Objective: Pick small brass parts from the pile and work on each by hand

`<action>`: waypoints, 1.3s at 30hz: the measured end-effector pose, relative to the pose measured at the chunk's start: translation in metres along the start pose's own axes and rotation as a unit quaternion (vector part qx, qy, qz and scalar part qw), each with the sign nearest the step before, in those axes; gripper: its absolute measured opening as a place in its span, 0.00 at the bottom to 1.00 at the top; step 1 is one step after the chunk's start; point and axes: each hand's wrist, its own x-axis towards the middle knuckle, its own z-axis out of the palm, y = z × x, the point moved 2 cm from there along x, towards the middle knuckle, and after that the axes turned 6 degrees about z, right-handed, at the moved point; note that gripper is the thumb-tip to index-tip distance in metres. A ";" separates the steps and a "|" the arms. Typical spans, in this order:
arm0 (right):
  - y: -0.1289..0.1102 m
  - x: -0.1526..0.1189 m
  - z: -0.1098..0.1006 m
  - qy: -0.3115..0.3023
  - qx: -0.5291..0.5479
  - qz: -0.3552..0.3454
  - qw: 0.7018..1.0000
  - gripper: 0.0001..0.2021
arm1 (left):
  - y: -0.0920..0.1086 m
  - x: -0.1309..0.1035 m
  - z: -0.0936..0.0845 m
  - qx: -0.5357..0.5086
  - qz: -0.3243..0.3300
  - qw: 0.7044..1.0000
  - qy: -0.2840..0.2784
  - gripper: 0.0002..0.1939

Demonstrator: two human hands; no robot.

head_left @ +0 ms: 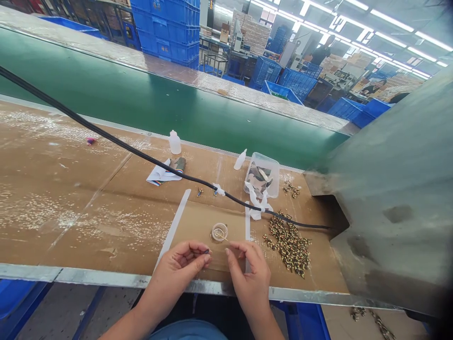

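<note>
1. The left hand (180,264) pinches a tiny dark part (206,251) between thumb and forefinger, just above the near edge of the workbench (71,212).
2. The right hand (249,271) is closed lightly on a thin stick (222,234), whose far tip rests in the small round dish (219,232) just beyond both hands (what the dish holds is too small to tell).
3. A heap of small speckled parts (288,243) lies just right of the right hand, with a smaller scatter (291,190) farther back beside the clear plastic tub (264,174).
4. A black cable (106,137) crosses the bench diagonally and is taped down near the tub; two small white bottles (174,142) lie or stand behind it, and a folded paper (161,175) sits between them and the hands.
5. As for progress, my judgement is that the work is mid-cycle: one part is in hand and the stick is at the dish, while the big heap looks largely untouched. No separate pile of finished pieces can be told apart on the bench, so how many are done cannot be read.
6. The green conveyor belt (141,99) runs behind the bench, with blue crates (170,28) beyond it.
</note>
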 end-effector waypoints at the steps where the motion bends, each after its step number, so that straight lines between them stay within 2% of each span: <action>1: 0.000 0.001 0.001 0.000 -0.008 -0.007 1.000 0.05 | 0.000 0.000 0.000 0.002 0.003 1.000 -0.005 0.09; 7: -0.001 0.009 0.003 0.016 -0.048 -0.059 0.997 0.08 | 0.004 0.000 0.000 0.010 0.022 0.999 -0.034 0.08; 12: -0.005 0.015 0.003 0.021 -0.077 -0.081 0.994 0.06 | 0.000 0.000 -0.002 0.026 0.010 0.998 -0.048 0.11; 20: -0.009 0.023 0.005 0.005 -0.075 -0.073 0.994 0.05 | -0.004 0.004 -0.004 0.048 0.023 0.998 -0.045 0.10; 25: -0.009 0.023 0.003 0.018 -0.071 -0.072 0.995 0.04 | -0.004 0.005 -0.003 0.055 0.037 0.996 -0.054 0.09; 29: -0.008 0.022 0.004 -0.004 -0.067 -0.065 0.996 0.04 | -0.002 0.004 -0.001 0.074 0.040 0.995 -0.050 0.09; 35: -0.009 0.024 -0.008 0.013 0.012 -0.021 1.000 0.06 | -0.001 0.005 -0.001 0.085 0.038 0.995 -0.036 0.11; 39: -0.017 0.019 -0.017 0.017 0.052 -0.016 0.998 0.06 | -0.002 0.005 -0.001 0.084 0.038 0.995 -0.036 0.10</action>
